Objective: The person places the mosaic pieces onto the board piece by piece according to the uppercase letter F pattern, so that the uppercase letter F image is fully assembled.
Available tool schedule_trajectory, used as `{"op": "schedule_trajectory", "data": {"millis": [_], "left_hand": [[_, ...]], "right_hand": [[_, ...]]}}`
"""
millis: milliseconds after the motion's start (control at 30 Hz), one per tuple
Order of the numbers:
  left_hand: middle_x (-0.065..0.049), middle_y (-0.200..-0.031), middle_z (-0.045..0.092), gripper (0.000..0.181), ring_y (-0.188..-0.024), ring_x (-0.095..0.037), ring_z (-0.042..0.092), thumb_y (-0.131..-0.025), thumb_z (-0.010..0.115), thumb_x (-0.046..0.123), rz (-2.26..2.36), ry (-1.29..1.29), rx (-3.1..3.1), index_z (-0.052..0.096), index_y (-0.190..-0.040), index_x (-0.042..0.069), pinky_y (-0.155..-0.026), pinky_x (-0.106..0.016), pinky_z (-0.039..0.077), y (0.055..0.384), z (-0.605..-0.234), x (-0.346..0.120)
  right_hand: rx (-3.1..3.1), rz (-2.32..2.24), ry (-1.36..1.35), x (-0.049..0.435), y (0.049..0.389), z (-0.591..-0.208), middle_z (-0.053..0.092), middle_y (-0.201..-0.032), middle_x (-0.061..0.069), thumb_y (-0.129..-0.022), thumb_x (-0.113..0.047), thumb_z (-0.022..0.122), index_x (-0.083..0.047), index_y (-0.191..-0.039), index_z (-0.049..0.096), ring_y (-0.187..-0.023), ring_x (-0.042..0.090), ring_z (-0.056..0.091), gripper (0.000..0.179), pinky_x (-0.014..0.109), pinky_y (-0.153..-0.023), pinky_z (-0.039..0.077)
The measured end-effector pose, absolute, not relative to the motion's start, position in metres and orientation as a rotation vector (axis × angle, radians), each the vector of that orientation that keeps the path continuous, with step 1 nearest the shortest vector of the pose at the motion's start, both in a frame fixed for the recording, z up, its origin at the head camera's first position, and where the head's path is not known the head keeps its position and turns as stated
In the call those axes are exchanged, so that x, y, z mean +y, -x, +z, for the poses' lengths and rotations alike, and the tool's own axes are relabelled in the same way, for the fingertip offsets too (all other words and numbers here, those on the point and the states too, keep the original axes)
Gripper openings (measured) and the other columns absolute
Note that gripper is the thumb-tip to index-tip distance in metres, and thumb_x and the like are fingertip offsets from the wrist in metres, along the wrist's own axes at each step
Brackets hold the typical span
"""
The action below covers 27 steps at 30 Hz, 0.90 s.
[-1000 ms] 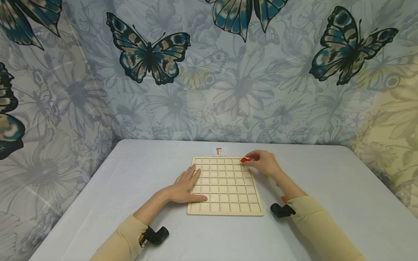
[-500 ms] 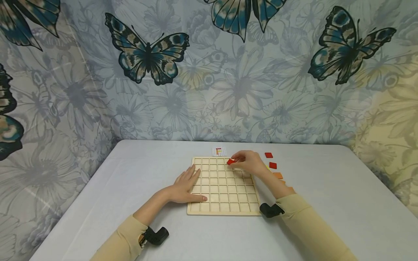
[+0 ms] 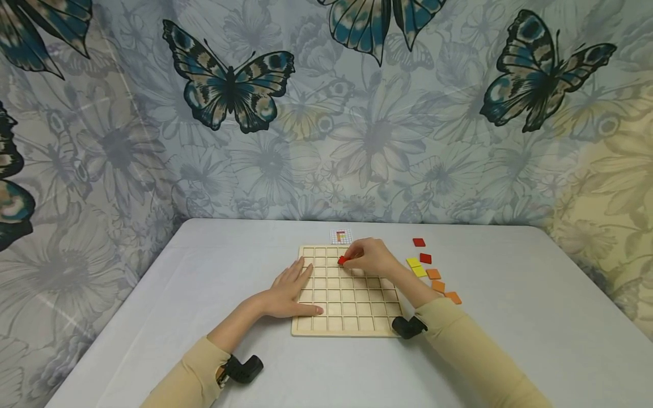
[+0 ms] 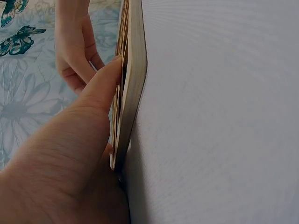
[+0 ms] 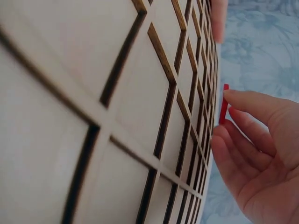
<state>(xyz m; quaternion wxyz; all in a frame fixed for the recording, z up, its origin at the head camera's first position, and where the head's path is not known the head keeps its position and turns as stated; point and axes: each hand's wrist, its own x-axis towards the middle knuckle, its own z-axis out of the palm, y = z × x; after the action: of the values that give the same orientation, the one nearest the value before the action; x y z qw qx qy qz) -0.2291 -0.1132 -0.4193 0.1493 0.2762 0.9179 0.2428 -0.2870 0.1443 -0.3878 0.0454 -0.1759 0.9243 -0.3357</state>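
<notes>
Right hand (image 3: pixel 369 256) pinches red tile (image 3: pixel 342 260) between thumb and fingertips, tile at the hand's left end, over far part of grid board (image 3: pixel 349 296); contact unclear. Left hand (image 3: pixel 289 292), fingers spread, rests on board's left edge. Loose tiles (image 3: pixel 425 258) right of board.

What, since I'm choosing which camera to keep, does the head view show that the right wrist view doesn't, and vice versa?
Head view only: the small grid card behind the board, loose red tiles, yellow tiles and orange tiles, and both sleeves.

Right wrist view only: the held red tile edge-on, a thin strip between the fingers, with the grid large and close.

Both: the board, the right hand, the held red tile and the left hand, though the wrist view catches only a bit of it.
</notes>
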Motion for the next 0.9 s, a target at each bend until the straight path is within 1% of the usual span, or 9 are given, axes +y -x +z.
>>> {"op": "schedule_trajectory", "data": {"millis": [133,400,600,800,900], "left_hand": [[-0.019,-0.161,-0.010,0.106,-0.148,-0.032,-0.010,-0.086,0.061,0.063,0.698,-0.799,2.637,0.007,-0.157,0.005,-0.116,-0.052,-0.001,0.229,-0.419,-0.114],[-0.020,-0.161,-0.010,0.106,-0.147,-0.033,-0.010,-0.087,0.060,0.063,0.685,-0.816,2.640,0.007,-0.157,0.005,-0.116,-0.052,-0.002,0.229,-0.419,-0.114],[-0.020,-0.161,-0.010,0.105,-0.147,-0.033,-0.009,-0.087,0.060,0.063,0.675,-0.817,2.645,0.007,-0.157,0.006,-0.116,-0.053,-0.001,0.230,-0.421,-0.114],[-0.019,-0.161,-0.010,0.105,-0.147,-0.032,-0.010,-0.087,0.060,0.063,0.681,-0.809,2.641,0.006,-0.157,0.007,-0.116,-0.053,0.000,0.230,-0.421,-0.114],[-0.019,-0.161,-0.010,0.104,-0.147,-0.033,-0.010,-0.087,0.060,0.063,0.680,-0.812,2.642,0.006,-0.157,0.008,-0.116,-0.054,0.000,0.230,-0.421,-0.114]], "right_hand": [[2.818,-1.001,0.582,0.139,0.289,-0.390,0.067,-0.079,-0.003,-0.082,-0.019,0.079,-0.011,-0.086,0.072,-0.073,0.013,0.060,0.011,0.031,-0.068,0.050],[2.813,-0.977,0.627,0.130,0.289,-0.390,0.068,-0.081,-0.004,-0.084,-0.016,0.078,-0.011,-0.085,0.071,-0.075,0.012,0.061,0.009,0.033,-0.072,0.050],[2.823,-0.986,0.673,0.126,0.290,-0.391,0.068,-0.083,-0.003,-0.084,-0.013,0.078,-0.009,-0.090,0.072,-0.078,0.013,0.062,0.009,0.034,-0.076,0.051],[2.833,-1.002,0.737,0.123,0.292,-0.395,0.067,-0.082,-0.001,-0.084,-0.007,0.077,-0.006,-0.094,0.073,-0.076,0.013,0.061,0.011,0.033,-0.073,0.051],[2.833,-1.006,0.753,0.122,0.292,-0.396,0.068,-0.085,0.001,-0.084,-0.005,0.076,-0.006,-0.096,0.073,-0.080,0.015,0.063,0.013,0.035,-0.075,0.052]]}}
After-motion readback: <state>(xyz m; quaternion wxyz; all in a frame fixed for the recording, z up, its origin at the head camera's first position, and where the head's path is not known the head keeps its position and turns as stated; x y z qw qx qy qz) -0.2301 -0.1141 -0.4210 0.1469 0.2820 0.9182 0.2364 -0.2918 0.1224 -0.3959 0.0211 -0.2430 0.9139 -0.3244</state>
